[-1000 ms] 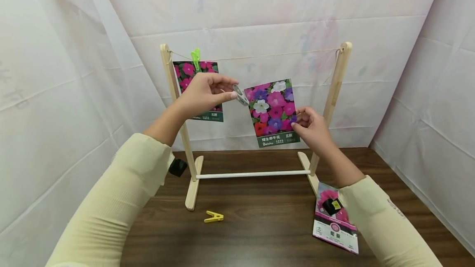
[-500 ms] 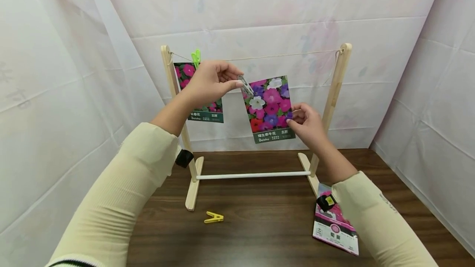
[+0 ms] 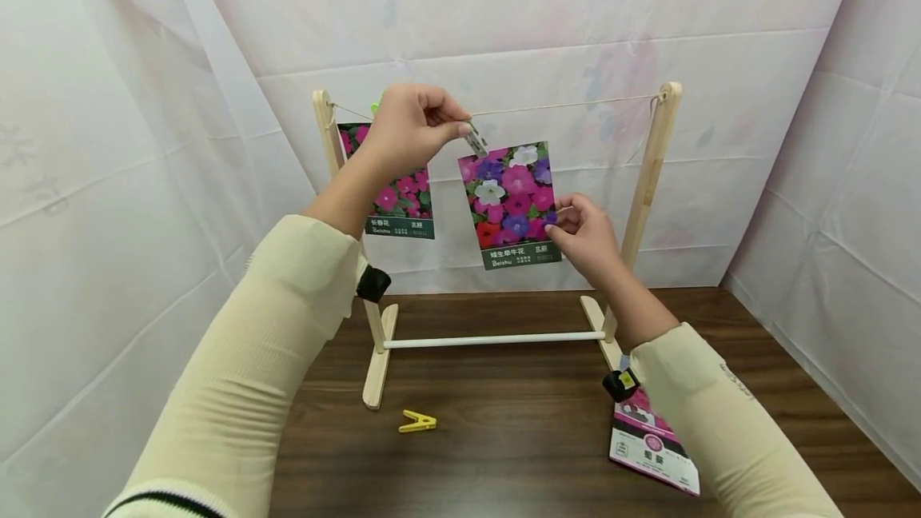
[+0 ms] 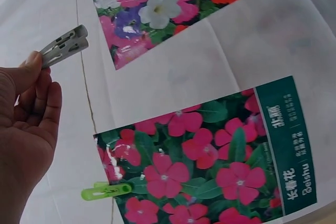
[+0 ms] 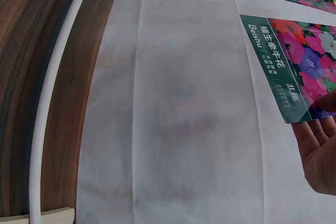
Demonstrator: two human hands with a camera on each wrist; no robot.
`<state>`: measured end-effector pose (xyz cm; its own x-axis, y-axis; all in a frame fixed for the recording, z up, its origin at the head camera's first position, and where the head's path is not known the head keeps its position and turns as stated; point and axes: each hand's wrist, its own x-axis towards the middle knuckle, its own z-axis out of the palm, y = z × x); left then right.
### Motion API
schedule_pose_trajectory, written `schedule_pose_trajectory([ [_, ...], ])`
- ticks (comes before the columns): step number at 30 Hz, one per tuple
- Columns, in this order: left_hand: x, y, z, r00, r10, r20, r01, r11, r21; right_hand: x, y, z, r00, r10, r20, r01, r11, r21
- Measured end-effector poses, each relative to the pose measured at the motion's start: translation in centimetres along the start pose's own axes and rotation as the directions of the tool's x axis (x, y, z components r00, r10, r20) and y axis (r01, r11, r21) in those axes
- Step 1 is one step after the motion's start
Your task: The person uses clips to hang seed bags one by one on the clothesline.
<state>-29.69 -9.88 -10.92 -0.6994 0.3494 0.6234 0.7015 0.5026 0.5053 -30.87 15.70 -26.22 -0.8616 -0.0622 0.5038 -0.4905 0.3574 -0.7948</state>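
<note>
My left hand (image 3: pixel 420 130) pinches a grey clothespin (image 3: pixel 476 138) between thumb and fingers, close to the string (image 3: pixel 561 107). In the left wrist view the tips of the clothespin (image 4: pixel 77 38) point toward the string, apart from any card. My right hand (image 3: pixel 586 234) grips a seed packet with mixed petunia-like flowers (image 3: pixel 514 198) by its lower right edge, thumb on the front. The packet hangs slightly tilted just below the string. To the left, a pink-flowered packet (image 3: pixel 399 202) hangs from the string by a green clothespin (image 4: pixel 107 190), partly behind my left hand in the head view.
The string runs between two wooden posts (image 3: pixel 651 174) joined low down by a white rod (image 3: pixel 496 339). A yellow clothespin (image 3: pixel 417 421) lies on the brown table (image 3: pixel 504 438). Another packet (image 3: pixel 653 454) lies at the right, partly under my right forearm. White cloth hangs behind.
My left hand has risen with the grey clothespin toward the string. My right hand has shifted the flower packet left and slightly up.
</note>
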Motion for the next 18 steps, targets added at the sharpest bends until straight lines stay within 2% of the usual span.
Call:
schedule_pose_trajectory([
  [5,1.0,0.5,-0.2,1.0,-0.004,-0.019,0.005,1.0,0.029,0.1,-0.1,0.4,1.0,-0.018,-0.008,0.018,1.0,0.024],
  [13,2.2,0.7,-1.0,0.996,-0.001,-0.087,0.011,0.993,0.117,0.3,0.1,0.9,1.0,-0.024,-0.01,0.024,1.0,0.009],
  [18,2.7,0.4,-1.2,0.997,-0.021,-0.074,0.03,0.992,0.121,0.7,-0.1,1.3,1.0,-0.008,-0.026,0.008,1.0,-0.012],
])
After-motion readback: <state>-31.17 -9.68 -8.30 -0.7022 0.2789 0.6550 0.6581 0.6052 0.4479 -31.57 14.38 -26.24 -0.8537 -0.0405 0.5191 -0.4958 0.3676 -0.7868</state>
